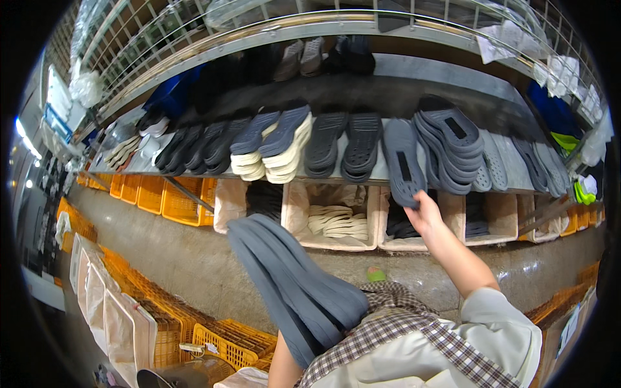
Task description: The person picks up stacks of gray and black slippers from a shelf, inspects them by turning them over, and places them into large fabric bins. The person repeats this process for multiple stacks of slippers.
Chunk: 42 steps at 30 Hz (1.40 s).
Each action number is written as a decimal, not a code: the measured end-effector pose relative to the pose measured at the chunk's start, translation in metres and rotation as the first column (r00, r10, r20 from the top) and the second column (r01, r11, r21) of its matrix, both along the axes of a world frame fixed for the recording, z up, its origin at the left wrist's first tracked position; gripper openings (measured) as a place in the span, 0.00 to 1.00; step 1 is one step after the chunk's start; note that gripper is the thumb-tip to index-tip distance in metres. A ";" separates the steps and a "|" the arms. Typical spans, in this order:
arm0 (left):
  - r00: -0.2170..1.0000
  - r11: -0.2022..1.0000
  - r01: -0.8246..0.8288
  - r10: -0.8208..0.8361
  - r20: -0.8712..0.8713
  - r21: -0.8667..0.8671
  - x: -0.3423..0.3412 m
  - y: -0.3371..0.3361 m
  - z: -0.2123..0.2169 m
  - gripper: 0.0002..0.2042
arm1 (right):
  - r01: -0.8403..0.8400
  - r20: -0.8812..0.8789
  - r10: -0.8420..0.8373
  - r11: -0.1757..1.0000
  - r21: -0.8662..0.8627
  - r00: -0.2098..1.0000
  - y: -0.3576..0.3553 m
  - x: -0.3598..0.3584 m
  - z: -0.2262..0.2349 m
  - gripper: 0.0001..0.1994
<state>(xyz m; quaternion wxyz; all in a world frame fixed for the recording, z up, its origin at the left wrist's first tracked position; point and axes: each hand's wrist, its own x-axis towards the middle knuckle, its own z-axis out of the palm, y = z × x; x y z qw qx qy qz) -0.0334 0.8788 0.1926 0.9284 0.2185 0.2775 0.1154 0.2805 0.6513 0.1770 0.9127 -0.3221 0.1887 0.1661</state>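
Against my body lies a thick stack of long grey shoe soles [288,278], borne by my left arm [284,365]. The stack covers my left hand and its fingers. Out at the shelf edge, my right hand [424,213] is closed on the near end of a single grey shoe sole [401,145] with a dark slot in its middle. The far end of this sole is at the shelf. Just right of it stands a pile of similar grey soles [446,145]; black perforated soles [361,145] lie on its left.
The metal shelf [521,165] also carries cream-and-navy soles [278,142]. Lined bins [294,213] stand below it, one with cream pieces [336,223]. A wire rack [213,39] runs above. Orange crates [226,346] line the lower left of the concrete floor [200,252].
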 end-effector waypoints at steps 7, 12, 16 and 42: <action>0.997 1.000 0.002 -0.003 0.073 0.014 0.008 0.014 -0.003 0.29 | -0.171 0.406 0.383 0.867 -0.468 0.830 -0.029 -0.199 0.037 0.32; 0.994 1.000 -0.012 0.010 0.110 0.015 -0.009 0.015 0.002 0.29 | 0.020 0.309 0.921 0.314 -0.949 0.237 -0.002 -0.220 0.050 0.40; 0.987 0.998 -0.044 0.038 0.153 0.034 -0.027 0.026 0.008 0.29 | -0.184 0.264 0.963 0.269 -0.946 0.051 0.017 -0.222 0.059 0.41; 0.800 0.826 -0.499 0.555 -0.227 0.261 -0.030 0.020 0.010 0.38 | -0.726 0.096 0.832 -0.413 -0.550 -0.546 0.289 -0.146 -0.003 0.34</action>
